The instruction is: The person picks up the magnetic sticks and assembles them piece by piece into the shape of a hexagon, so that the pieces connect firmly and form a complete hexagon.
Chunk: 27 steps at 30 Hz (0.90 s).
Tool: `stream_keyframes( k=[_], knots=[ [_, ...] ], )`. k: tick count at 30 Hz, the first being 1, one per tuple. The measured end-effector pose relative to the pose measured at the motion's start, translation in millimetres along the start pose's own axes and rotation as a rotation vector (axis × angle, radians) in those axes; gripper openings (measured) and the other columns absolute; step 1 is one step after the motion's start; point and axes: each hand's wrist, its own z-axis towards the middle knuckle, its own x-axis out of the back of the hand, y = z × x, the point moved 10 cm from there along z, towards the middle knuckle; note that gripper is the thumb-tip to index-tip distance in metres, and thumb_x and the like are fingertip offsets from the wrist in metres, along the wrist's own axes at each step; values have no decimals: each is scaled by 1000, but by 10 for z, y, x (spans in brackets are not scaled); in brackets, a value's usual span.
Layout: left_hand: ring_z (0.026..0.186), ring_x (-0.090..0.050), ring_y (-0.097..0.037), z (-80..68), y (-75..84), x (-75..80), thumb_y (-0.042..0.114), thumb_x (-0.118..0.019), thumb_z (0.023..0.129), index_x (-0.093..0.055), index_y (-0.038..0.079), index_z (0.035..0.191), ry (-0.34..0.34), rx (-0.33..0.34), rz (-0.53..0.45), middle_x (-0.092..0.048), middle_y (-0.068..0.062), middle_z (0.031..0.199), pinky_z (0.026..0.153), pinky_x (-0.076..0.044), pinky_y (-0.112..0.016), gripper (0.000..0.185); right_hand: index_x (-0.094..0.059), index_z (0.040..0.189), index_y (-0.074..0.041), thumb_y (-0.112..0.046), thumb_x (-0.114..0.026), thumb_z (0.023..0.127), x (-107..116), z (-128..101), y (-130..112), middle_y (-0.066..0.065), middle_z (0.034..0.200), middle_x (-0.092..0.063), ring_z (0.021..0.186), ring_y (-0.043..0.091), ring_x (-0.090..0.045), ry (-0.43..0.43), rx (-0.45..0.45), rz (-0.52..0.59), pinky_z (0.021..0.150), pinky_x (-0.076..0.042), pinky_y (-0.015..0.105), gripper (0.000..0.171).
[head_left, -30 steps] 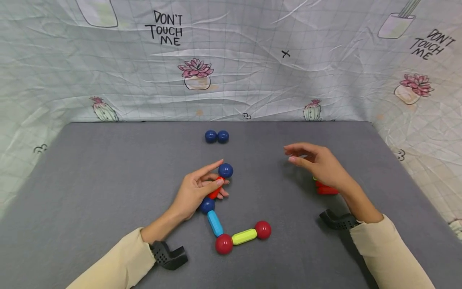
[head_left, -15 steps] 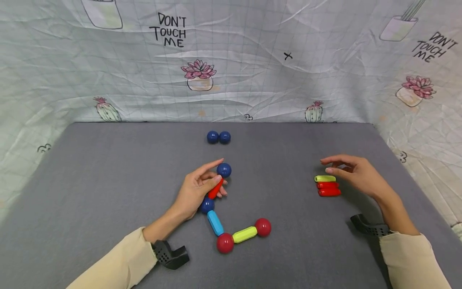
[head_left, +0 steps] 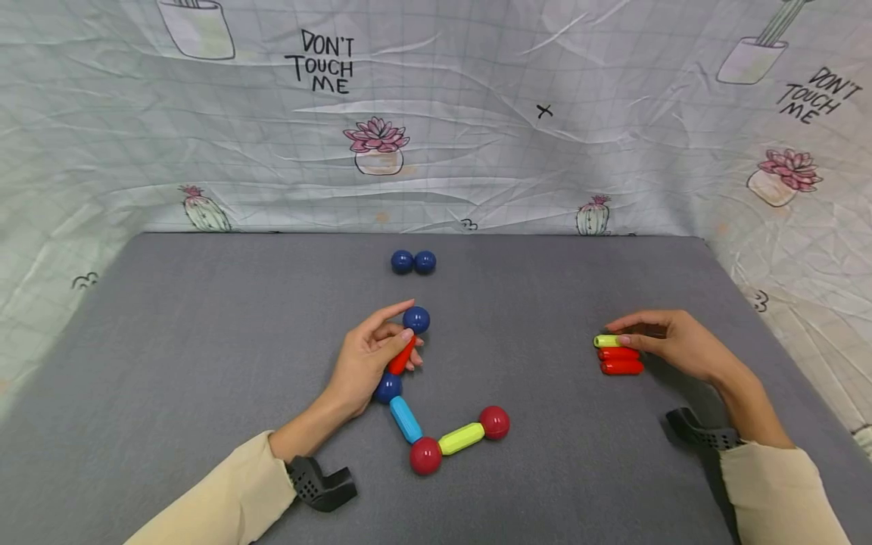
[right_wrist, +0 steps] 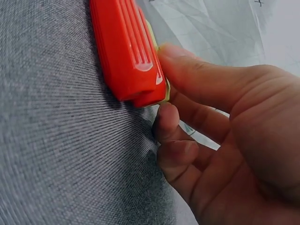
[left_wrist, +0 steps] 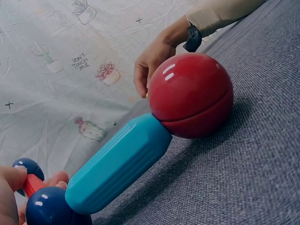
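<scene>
Step in hand, as judged: picking up a rod to extend the ball-and-rod chain, with the chain steadied on the opposite side.

Right side: the right hand pinched the loose yellow-green rod between thumb and fingers. This rod lay on the grey table, farthest in a row of three; the middle red rod and the near red rod lay parallel on its near side.

Left side: the left hand pinched the chain's red rod with the thumb against it, the index finger reaching to the far blue ball. From the near blue ball, the light blue rod ran nearward to the near red ball; the fitted yellow-green rod then led right to the end red ball. Two spare blue balls sat side by side beyond the chain.

Next move, as judged: it called for lifting the loose yellow-green rod without dragging the middle red rod, then carrying it left with one end exposed for joining. The left grip needed to remain steady. Which ball was to receive the rod could not be determined.
</scene>
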Motion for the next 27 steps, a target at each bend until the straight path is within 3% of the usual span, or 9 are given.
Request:
stream_keyframes(
  k=[9, 15, 22, 27],
  knots=[
    [69, -67, -25, 0, -16, -7, 3, -56, 96, -42, -3, 140, 6, 16, 3, -60, -30, 95, 62, -56, -34, 46, -69, 118, -17, -27, -64, 93, -21, -9, 26, 5, 115, -65, 97, 9, -58, -15, 8, 13, 72, -49, 23, 27],
    [67, -66, -25, 9, -4, -18, 2, -56, 96, -43, -5, 138, -18, 1, 15, -61, -30, 93, 61, -56, -32, 45, -70, 116, -17, -30, -62, 94, 9, 14, -14, 5, 112, -66, 97, 6, -57, 34, 16, -43, 76, -46, 17, 26],
    [66, -65, -23, 8, 8, -38, 2, -55, 96, -43, -5, 138, -30, -3, 12, -60, -30, 93, 60, -55, -31, 44, -70, 115, -18, -24, -63, 95, 71, 35, -249, 4, 111, -66, 97, 2, -55, 138, 104, -51, 79, -41, 10, 22],
    [65, -63, -22, 13, -6, -48, 1, -54, 97, -43, -7, 138, -45, -3, 19, -59, -30, 93, 60, -55, -31, 43, -71, 113, -20, -21, -64, 94, 49, 41, -431, 0, 109, -66, 87, 13, -57, 166, 102, 3, 70, -45, 17, 21]
  ],
)
